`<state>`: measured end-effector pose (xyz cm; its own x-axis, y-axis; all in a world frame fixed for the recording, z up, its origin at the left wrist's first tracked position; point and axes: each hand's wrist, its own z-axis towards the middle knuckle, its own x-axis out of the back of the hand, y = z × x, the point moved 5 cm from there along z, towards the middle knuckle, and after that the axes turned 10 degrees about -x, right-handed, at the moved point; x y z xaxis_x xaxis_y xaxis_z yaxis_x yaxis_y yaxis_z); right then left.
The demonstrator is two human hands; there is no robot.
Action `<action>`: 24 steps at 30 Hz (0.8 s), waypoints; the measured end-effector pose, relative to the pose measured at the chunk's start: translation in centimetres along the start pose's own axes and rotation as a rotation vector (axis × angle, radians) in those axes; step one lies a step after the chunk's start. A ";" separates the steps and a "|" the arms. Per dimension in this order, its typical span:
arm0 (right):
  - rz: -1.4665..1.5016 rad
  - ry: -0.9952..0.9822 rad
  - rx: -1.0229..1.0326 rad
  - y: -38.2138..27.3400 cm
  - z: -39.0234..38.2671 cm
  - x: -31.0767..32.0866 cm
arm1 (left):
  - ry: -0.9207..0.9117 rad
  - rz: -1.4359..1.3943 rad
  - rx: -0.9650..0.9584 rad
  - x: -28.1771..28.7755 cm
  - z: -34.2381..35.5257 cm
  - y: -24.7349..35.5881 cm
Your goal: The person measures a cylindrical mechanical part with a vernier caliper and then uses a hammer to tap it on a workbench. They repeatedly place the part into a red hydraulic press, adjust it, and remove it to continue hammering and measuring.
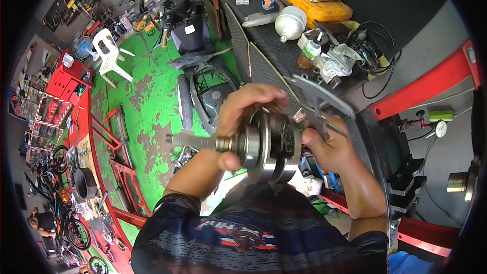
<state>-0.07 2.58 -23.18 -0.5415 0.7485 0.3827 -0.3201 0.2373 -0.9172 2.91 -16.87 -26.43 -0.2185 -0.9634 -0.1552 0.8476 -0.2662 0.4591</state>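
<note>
Nearest us, a crankshaft (276,147) hangs before our shirt (314,233), clasped between the fingers and thumb of our left hand (246,104). Our right hand (332,144) curls beside it, near a blurred grey metal piece (324,94); we cannot tell what it pinches.

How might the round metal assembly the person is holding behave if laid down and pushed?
The assembly is probably heavy for its size, given its thick metal discs. Their round shape suggests it could roll, perhaps tilting toward the jutting shaft.
</note>
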 end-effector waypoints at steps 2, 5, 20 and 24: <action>-0.079 0.081 0.034 -0.5 -0.2 1.0 | -0.053 0.028 0.242 0.2 0.3 -0.1; -0.257 0.189 0.094 -0.7 0.2 1.7 | 0.177 -0.213 0.483 -1.5 0.2 -0.6; -0.587 0.045 -0.034 -3.9 -1.1 4.9 | 0.597 -0.472 0.853 -2.8 -5.5 -3.5; -0.577 0.063 -0.009 -3.6 -1.5 5.4 | 0.586 -0.499 0.863 -3.0 -5.3 -3.4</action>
<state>-0.67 6.69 -17.97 -0.2339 0.5322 0.8137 -0.5432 0.6226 -0.5633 3.27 -12.87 -32.13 0.0135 -0.6429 -0.7658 0.0688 -0.7635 0.6422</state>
